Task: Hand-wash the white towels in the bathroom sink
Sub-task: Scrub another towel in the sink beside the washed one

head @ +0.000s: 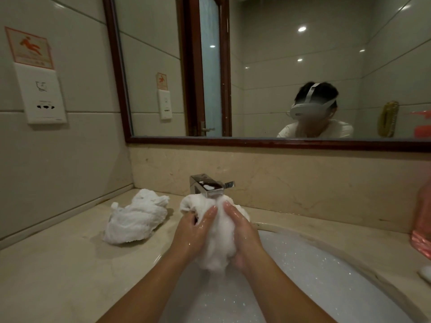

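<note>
The wet white terry-cloth towel [215, 241] that I am working on sits in the lower middle of the frame. It is bunched into a lump just under the spout of the square chrome faucet [207, 186] and above the left part of the white oval sink basin [338, 271]. The left hand [193, 231] and the right hand [243, 234] clasp it from both sides — the fingers curve over its upper part and the palms press in, so both hands are closed around the cloth and hold nothing else. I judge that the towel is soft and has no shape of its own. Soaked like this, it will be heavier than it looks and will sag and drip wherever it is not supported, and what seems to be soap should make it a little slippery against the shiny wet skin. It is not fragile, so a firm squeeze is safe. The best place to hold it, I think, is the thick middle of the bundle with both palms, not the loose corner that sticks out at its upper left. Its surface looks fluffy and pure white, and at the blurred lower end I cannot tell foam from cloth. A second crumpled white towel [135, 220] lies to the left on the beige marble counter [58, 264], well apart from the hands — it looks twisted, but whether it is already washed I cannot say.
</note>
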`<state>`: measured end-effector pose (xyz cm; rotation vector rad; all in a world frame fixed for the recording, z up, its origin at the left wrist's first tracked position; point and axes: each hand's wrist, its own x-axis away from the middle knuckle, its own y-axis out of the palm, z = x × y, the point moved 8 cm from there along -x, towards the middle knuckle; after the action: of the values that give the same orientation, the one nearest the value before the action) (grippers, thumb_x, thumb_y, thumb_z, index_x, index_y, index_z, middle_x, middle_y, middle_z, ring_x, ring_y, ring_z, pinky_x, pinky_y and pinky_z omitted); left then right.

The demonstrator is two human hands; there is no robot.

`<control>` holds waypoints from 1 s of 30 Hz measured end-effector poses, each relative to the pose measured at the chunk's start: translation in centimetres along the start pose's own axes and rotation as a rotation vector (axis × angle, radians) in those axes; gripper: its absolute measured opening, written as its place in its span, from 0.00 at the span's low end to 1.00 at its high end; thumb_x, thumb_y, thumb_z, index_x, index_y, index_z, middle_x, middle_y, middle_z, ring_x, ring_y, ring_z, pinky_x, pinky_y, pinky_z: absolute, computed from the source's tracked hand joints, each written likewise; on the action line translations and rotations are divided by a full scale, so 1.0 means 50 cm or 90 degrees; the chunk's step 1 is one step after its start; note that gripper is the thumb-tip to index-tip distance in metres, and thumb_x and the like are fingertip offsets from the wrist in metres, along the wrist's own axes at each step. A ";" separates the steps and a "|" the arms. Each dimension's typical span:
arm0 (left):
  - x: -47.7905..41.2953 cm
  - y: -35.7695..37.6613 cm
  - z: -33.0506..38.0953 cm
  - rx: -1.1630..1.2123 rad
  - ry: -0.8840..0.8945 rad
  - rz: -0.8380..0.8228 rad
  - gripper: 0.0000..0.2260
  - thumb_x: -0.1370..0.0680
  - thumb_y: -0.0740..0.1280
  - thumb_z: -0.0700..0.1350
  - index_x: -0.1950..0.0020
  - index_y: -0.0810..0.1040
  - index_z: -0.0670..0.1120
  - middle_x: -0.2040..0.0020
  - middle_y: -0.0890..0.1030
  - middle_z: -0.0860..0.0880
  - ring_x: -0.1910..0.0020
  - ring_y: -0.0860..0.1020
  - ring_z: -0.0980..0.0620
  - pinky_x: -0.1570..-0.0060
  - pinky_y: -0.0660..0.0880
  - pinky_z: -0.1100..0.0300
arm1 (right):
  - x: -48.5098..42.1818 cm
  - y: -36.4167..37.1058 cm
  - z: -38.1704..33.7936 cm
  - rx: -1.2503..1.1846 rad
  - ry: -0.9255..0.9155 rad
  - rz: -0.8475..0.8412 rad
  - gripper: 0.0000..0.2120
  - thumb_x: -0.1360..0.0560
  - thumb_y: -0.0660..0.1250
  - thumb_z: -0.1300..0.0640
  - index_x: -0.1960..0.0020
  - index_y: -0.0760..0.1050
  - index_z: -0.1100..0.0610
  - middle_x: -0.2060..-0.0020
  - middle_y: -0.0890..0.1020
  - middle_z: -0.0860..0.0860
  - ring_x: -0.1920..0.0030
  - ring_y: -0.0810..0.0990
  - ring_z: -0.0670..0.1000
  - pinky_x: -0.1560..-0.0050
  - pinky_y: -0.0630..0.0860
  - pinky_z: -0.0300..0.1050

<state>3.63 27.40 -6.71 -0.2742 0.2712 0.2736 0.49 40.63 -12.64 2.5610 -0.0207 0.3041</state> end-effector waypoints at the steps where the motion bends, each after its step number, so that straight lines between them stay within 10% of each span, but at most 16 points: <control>1: 0.001 -0.002 0.001 -0.004 -0.008 0.003 0.21 0.22 0.63 0.66 0.47 0.84 0.52 0.54 0.87 0.53 0.53 0.85 0.55 0.60 0.79 0.65 | 0.005 0.005 -0.007 0.010 -0.008 -0.012 0.47 0.52 0.88 0.35 0.37 0.83 0.52 0.48 0.89 0.58 0.49 0.89 0.64 0.43 0.84 0.67; 6: -0.009 -0.003 -0.009 -0.049 -0.053 0.013 0.49 0.30 0.40 0.81 0.36 0.83 0.49 0.42 0.85 0.45 0.42 0.82 0.45 0.38 0.78 0.47 | 0.028 0.004 -0.035 0.067 -0.076 -0.019 0.28 0.35 0.85 0.48 0.39 0.82 0.53 0.50 0.89 0.57 0.49 0.88 0.61 0.45 0.85 0.66; 11: 0.002 0.000 -0.020 0.038 -0.113 0.026 0.35 0.23 0.56 0.74 0.37 0.82 0.47 0.47 0.86 0.47 0.45 0.84 0.46 0.43 0.82 0.48 | 0.034 -0.022 -0.051 0.055 -0.111 0.028 0.20 0.31 0.80 0.59 0.41 0.81 0.53 0.52 0.89 0.57 0.50 0.88 0.63 0.46 0.84 0.69; 15: -0.008 -0.009 -0.078 0.129 -0.236 0.085 0.59 0.43 0.67 0.84 0.25 0.64 0.46 0.37 0.81 0.44 0.41 0.82 0.41 0.42 0.82 0.42 | 0.040 -0.016 -0.057 0.025 -0.122 -0.004 0.28 0.40 0.80 0.57 0.40 0.82 0.54 0.50 0.89 0.59 0.48 0.87 0.66 0.46 0.82 0.73; 21: 0.003 0.014 -0.028 0.125 -0.178 -0.009 0.26 0.18 0.59 0.68 0.41 0.84 0.49 0.49 0.88 0.47 0.49 0.86 0.46 0.50 0.83 0.50 | 0.038 -0.010 -0.057 0.037 -0.122 -0.021 0.31 0.41 0.80 0.56 0.37 0.81 0.54 0.50 0.88 0.59 0.49 0.87 0.65 0.48 0.85 0.67; 30: -0.017 0.014 -0.075 0.244 -0.211 0.025 0.31 0.30 0.73 0.66 0.38 0.82 0.43 0.48 0.87 0.41 0.51 0.87 0.41 0.49 0.85 0.41 | 0.023 0.008 -0.048 0.087 -0.159 -0.001 0.35 0.40 0.83 0.46 0.35 0.78 0.47 0.46 0.88 0.54 0.47 0.88 0.59 0.43 0.85 0.63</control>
<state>1.82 26.75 -10.09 0.1557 -0.0019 0.2952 1.05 41.63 -10.22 2.7190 -0.0940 -0.0165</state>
